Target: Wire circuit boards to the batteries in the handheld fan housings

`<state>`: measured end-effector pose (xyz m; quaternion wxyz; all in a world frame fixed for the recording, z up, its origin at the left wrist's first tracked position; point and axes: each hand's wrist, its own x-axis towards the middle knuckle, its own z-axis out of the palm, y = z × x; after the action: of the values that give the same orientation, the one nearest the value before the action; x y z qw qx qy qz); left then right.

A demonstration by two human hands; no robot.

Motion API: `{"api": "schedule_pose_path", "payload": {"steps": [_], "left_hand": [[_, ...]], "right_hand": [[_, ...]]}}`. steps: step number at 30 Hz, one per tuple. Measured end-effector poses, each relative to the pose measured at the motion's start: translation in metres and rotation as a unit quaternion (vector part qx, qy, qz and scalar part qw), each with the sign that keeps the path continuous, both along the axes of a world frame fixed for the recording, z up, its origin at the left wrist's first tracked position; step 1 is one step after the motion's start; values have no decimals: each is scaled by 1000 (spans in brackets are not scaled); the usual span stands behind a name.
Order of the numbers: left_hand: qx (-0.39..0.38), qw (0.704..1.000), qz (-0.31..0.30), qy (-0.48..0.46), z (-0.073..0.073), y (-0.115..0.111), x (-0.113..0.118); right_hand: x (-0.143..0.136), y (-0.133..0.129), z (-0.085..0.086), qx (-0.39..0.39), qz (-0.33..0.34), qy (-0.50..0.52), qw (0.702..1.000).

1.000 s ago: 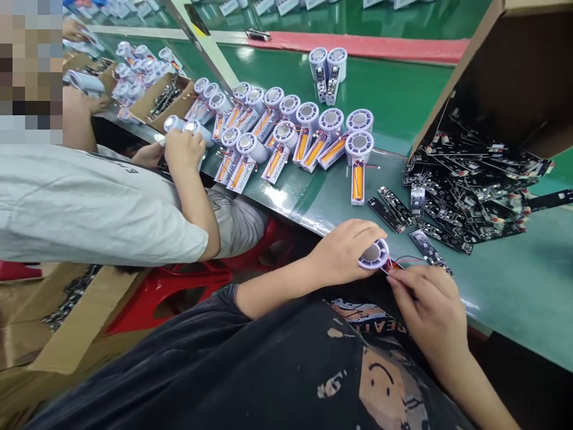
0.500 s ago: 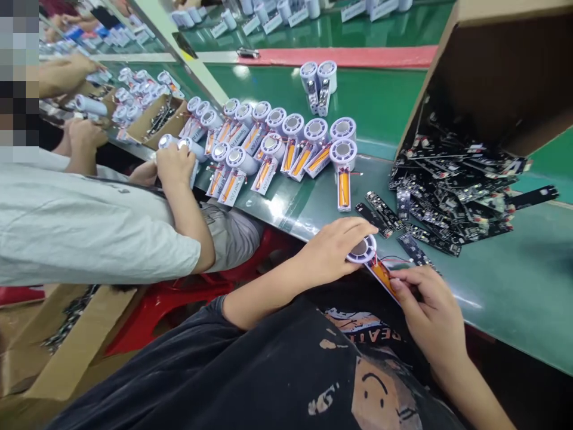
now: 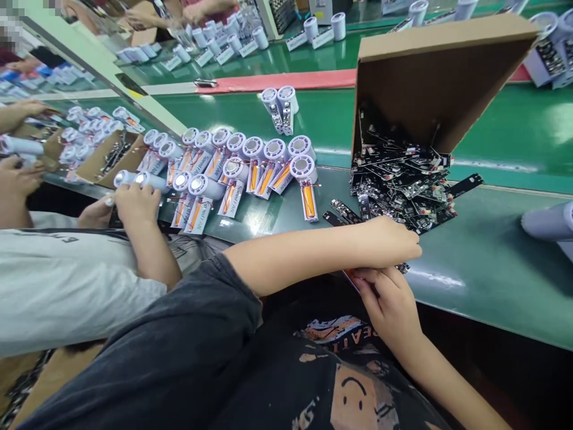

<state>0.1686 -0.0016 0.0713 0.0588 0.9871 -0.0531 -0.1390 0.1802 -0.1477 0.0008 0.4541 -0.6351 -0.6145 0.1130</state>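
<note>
My left hand (image 3: pixel 391 240) reaches across in front of me, over the near side of a pile of black circuit boards (image 3: pixel 405 185). Its fingers are curled down and closed, with the tips hidden. The end of one circuit board (image 3: pixel 403 268) pokes out just below it. My right hand (image 3: pixel 388 294) is below the left wrist, near the table edge, pinching a handheld fan (image 3: pixel 351 279) by its handle. Only a bit of that handle, with its orange battery, shows; the left forearm covers the round head.
An open cardboard box (image 3: pixel 416 71) stands tipped behind the boards. Several white fans (image 3: pixel 308 188) with orange batteries line the green table (image 3: pixel 492 251) to the left. A co-worker's hand (image 3: pixel 138 203) works at far left. Another fan body (image 3: pixel 548 224) lies at right.
My left hand has left the fan's round head and moved right to the circuit boards. My right hand keeps hold of the fan handle. The view has turned to the right.
</note>
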Motion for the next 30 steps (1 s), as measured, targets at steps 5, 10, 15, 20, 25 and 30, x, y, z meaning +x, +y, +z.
{"api": "schedule_pose_path", "payload": {"steps": [5, 10, 15, 20, 25, 30], "left_hand": [[29, 994, -7, -103, 31, 24, -24], [-78, 833, 194, -513, 36, 34, -124], [-251, 744, 393, -478, -35, -30, -187], [-343, 723, 373, -470, -77, -70, -186], [-320, 731, 381, -468, -80, -70, -174], [-314, 683, 470, -463, -88, -67, -174]], "right_hand": [[4, 4, 0, 15, -18, 20, 1000], [8, 11, -2, -4, -39, 59, 998], [7, 22, -2, -7, -41, 74, 996], [6, 39, 1, -11, 7, 77, 997], [3, 47, 8, 0, 75, 61, 995], [-3, 46, 13, 6, 84, 28, 996]]}}
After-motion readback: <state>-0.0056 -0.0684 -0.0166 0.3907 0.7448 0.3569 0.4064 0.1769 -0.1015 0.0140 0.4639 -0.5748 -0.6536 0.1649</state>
